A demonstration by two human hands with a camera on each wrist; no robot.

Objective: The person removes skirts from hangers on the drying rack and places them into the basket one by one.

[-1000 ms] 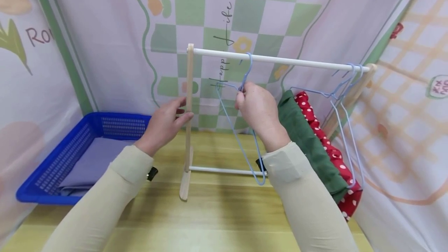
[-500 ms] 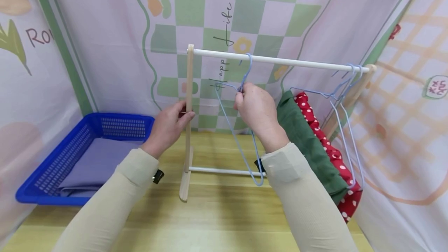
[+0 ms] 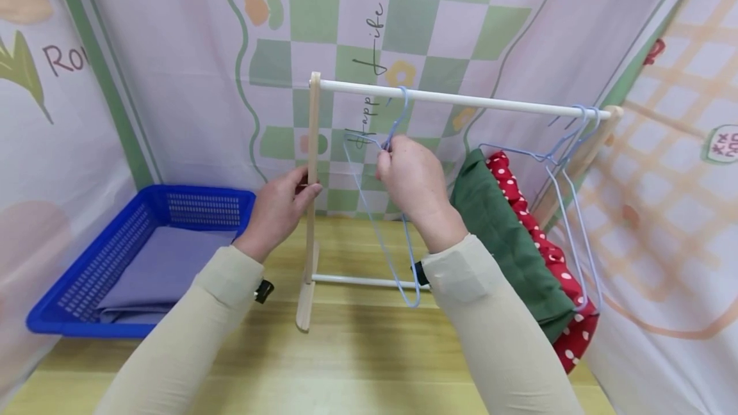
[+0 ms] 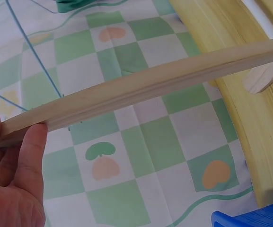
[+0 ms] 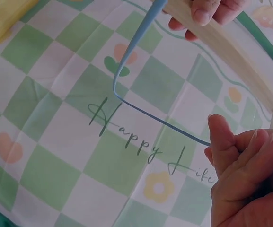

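My left hand holds the upright wooden post of a small clothes rack, thumb in front and fingers behind. The left wrist view shows the post between thumb and fingers. Just below its hook, my right hand grips a blue clothes hanger, whose hook loops over the white top rail. Nothing hangs on this hanger. Further right on the rail, a dark green cloth and a red cloth with white dots hang from two more blue hangers.
A blue plastic basket stands on the wooden table at the left, with a folded grey-purple cloth inside. Behind the rack hangs a printed checkered curtain. A white lower bar joins the rack's feet.
My left hand has closed in on the post and now holds it. My right hand has slid the blue hanger slightly left along the rail.
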